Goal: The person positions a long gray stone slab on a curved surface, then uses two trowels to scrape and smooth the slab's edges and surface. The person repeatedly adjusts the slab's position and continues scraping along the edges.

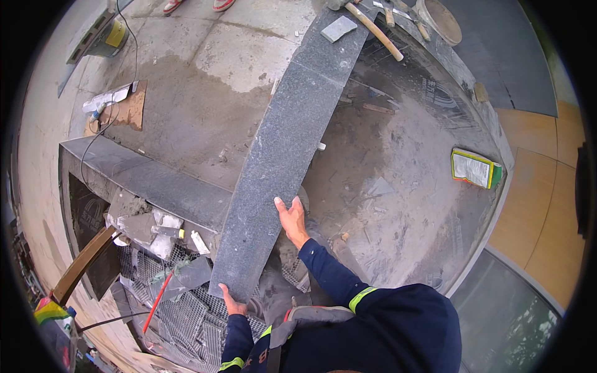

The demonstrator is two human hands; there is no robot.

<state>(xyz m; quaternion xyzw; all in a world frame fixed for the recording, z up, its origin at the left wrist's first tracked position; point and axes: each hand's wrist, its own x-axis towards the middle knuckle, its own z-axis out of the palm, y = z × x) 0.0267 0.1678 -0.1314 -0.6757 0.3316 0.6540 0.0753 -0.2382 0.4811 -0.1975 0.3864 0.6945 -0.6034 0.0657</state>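
Your right hand (292, 222) grips the long right edge of the grey stone slab (283, 143), thumb on the top face and fingers at the edge; the fingertips are partly hidden. Your left hand (232, 303) holds the slab's near end at its left corner, thumb on the edge; you can't see its other fingertips. The slab runs from your body outward, slanting away to the right.

Just left of the slab's near end, you have a heap of mesh-patterned tiles (180, 318), with a red stick (158, 303) leaning over it and a white tube (199, 243) above. Farther up the slab's left side, a dark stone ledge (155, 181) reaches toward it. To the slab's right you have a dusty bed (398, 193), and well beyond that a green and yellow packet (475, 168).

On the slab's far end lies a small grey stone piece (339, 28); just right of it is a hammer (375, 33) with a wooden handle. A round bucket (440, 20) stands farther right. Well left of the slab lies a brown board (132, 112), and beyond its far left are another person's red shoes (222, 5).
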